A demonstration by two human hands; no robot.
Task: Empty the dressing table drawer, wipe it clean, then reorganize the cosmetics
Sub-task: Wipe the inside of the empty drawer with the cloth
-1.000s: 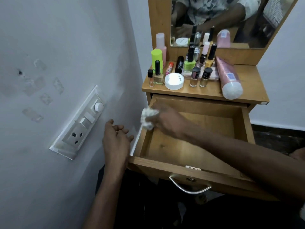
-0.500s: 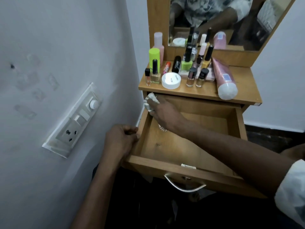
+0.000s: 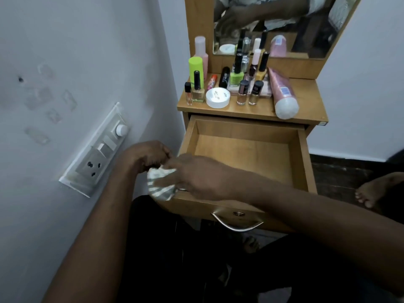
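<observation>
Both hands held a crumpled white cloth point(image 3: 160, 182) at the front left corner of the open drawer point(image 3: 303, 154), the left hand point(image 3: 146, 155) pinching its top, the right hand point(image 3: 196, 178) closed on its side, with the cosmetics point(image 3: 236, 84) up behind them on the tabletop.

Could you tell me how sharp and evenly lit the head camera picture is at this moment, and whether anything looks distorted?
Head view: dim, soft indoor light; the right hand and the crumpled white cloth are motion-blurred, while the open wooden drawer reads fairly sharp; wide-angle bending tilts the white wall switch plate; the mirror shows a smeared reflection.
</observation>
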